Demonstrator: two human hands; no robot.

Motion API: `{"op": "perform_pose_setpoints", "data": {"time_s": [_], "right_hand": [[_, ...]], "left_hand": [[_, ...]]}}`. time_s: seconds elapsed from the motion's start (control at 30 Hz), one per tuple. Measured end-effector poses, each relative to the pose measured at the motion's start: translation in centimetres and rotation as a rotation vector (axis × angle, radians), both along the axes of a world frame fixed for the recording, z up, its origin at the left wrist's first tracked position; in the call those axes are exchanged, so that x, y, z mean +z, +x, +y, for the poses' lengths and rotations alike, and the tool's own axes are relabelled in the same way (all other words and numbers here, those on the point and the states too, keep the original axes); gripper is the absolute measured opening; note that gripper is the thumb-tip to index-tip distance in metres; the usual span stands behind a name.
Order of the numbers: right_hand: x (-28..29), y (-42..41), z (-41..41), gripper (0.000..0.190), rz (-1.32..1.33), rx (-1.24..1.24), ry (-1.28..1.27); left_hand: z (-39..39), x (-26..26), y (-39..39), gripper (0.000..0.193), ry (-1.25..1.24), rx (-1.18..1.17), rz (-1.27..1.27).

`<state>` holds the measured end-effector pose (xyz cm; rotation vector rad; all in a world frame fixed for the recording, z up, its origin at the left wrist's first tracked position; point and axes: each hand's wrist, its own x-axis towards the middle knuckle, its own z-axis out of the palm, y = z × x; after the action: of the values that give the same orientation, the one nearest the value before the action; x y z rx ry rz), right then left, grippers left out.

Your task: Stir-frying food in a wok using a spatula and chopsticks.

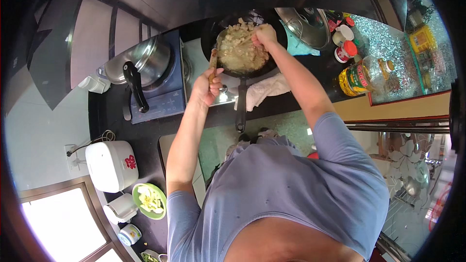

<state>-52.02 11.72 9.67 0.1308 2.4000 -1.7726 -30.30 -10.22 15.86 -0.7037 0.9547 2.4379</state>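
A black wok [278, 58] stands on the hob, with pale, lumpy food [242, 52] filling its middle. My left hand [208, 86] is wrapped around the wooden handle [213, 62] of a cooking spatula, whose blade end is at the wok's left side and partly buried in food. Over the right part of the wok, my right hand [265, 36] is closed on a thin utensil, perhaps chopsticks, mostly hidden by the fingers and the food. The wok's black handle [241, 105] points towards me, and neither hand touches it.
Left of the wok, a steel pressure cooker [153, 62] sits on a blue induction cooker [160, 105]. A white cloth [264, 91] lies by the wok handle. To the right are a metal lid [304, 25], several jars [346, 51] and an oil bottle [358, 76]. A green bowl [163, 203] holds cut vegetables.
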Motion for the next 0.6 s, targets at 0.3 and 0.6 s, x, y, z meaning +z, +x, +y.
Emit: {"op": "perform_pose_setpoints", "data": {"time_s": [0.3, 0.6], "right_hand": [[8.5, 0.7, 5.3, 0.032, 0.049, 0.306, 0.256], [4.9, 4.3, 7.3, 0.020, 0.605, 0.631, 0.500]], "left_hand": [[0.9, 4.2, 3.1, 0.033, -0.127, 0.025, 0.082], [3.7, 4.4, 3.5, 0.033, -0.084, -0.025, 0.164]]}}
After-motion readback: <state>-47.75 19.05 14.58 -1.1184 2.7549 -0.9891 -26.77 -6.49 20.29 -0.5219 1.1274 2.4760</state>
